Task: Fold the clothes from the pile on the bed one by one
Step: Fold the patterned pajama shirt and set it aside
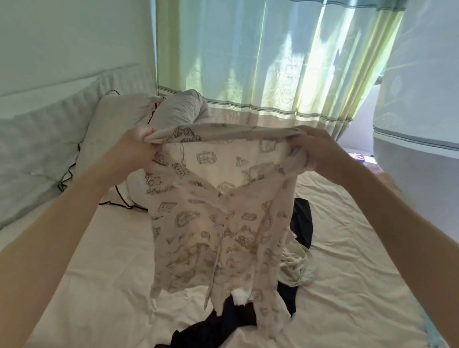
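garment held up over bed | left hand gripped on waistband | right hand gripped on waistband | pile lain below

soft daylight glows through the curtain; edges warp.

Sunlit curtains, perhaps a window behind.

A bed with a cream sheet fills the lower frame; dark clothes lie at lower centre, pillows at upper left.
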Available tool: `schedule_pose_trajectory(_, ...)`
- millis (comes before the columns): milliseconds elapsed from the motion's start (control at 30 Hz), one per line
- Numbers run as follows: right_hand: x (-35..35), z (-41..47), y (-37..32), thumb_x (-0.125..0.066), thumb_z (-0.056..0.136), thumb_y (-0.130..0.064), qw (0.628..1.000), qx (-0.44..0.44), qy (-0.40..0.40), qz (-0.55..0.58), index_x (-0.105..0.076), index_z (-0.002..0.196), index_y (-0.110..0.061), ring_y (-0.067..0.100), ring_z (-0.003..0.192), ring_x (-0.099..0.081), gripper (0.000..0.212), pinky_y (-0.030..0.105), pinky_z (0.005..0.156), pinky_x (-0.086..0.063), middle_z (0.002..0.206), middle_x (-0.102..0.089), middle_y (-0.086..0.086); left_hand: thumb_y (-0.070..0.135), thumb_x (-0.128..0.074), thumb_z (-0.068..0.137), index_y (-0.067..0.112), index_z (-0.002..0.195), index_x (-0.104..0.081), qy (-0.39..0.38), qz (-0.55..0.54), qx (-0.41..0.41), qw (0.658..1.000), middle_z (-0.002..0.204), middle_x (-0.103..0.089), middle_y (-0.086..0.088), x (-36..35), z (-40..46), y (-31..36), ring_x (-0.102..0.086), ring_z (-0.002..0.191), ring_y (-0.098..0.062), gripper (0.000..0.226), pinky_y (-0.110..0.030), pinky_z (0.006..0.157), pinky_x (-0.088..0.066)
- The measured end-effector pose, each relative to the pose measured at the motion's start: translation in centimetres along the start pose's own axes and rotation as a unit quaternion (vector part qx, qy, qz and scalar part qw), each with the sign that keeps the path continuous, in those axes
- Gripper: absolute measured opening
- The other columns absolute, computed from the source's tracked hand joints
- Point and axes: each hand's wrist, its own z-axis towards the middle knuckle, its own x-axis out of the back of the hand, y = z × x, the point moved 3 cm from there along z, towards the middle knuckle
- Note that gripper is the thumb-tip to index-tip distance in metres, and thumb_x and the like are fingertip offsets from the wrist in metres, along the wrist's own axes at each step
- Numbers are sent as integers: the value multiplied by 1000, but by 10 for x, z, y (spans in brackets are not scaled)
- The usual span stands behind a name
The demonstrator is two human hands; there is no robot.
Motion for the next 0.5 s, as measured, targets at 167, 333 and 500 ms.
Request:
schedule_pose_trajectory(167, 0, -2, 14, -45, 97, -10, 995, -8, -39, -90, -64, 100, -8, 12, 75, -56, 19, 12, 61, -45, 87, -60, 4, 11, -54, 94, 21, 87, -62, -115, 4, 7, 993, 79, -62, -3, -1, -11, -17, -62, 65, -7, 14, -10, 56, -50)
schedule_pose_trajectory(333, 1, -2, 19, -48, 97, -15, 980, -12, -79, -184, -61, 113, 2, 23, 89, -53, 27, 33, 79, -43, 106, -62, 25, 34, -71, 77, 12, 99, -66, -190, 15, 6, 982, 88, -63, -7, 3, -17, -21, -61, 79, -13, 31, -14, 73, -43)
schedule_pose_trajectory(500, -6, 1, 22, -43, 100, -22, 987, -23, -83, -133, -62, 103, -13, 23, 95, -61, 22, 34, 89, -50, 102, -65, 9, 52, -88, 43, 19, 114, -64, -237, -143, 42, 960, 105, -62, -8, 7, -13, -33, -59, 93, -23, 82, -26, 76, -54)
